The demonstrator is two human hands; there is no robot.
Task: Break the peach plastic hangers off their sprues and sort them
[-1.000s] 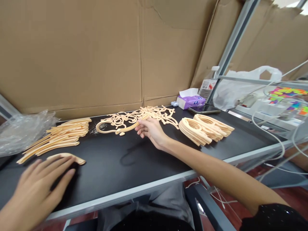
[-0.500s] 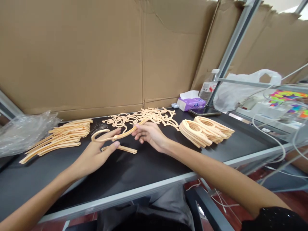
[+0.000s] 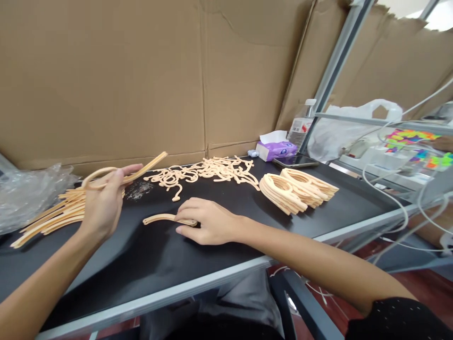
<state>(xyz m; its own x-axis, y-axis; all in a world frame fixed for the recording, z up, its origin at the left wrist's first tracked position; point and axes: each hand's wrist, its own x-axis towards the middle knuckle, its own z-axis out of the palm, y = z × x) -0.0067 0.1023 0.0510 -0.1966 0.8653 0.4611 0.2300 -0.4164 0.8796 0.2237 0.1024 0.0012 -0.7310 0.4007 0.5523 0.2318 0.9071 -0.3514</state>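
Observation:
My left hand [image 3: 104, 203] is raised over the left side of the table, closed around a cream hanger piece [image 3: 155, 162] with a ring at one end and a long arm pointing up to the right. Under and beside that hand lies a pile of curved hanger arms [image 3: 60, 215]. Near the table's middle, my right hand [image 3: 214, 223] has its fingers closed over one end of a single curved hanger arm [image 3: 157, 217], which rests on the black tabletop. Beyond it is a loose heap of small hanger hooks [image 3: 226, 168], one of them lying apart toward me.
To the right sit stacked ring-shaped hanger pieces [image 3: 283, 196]. A phone [image 3: 296, 161], purple tissue pack [image 3: 279, 150] and water bottle [image 3: 300, 126] stand behind them. Clear plastic wrap [image 3: 33, 193] lies at far left. Cardboard [image 3: 141, 80] walls the back; cables [image 3: 403, 208] hang right.
My left hand has moved left and up, carrying the ringed hanger piece. My right hand has let go of that piece and come down onto the loose hanger arm on the table.

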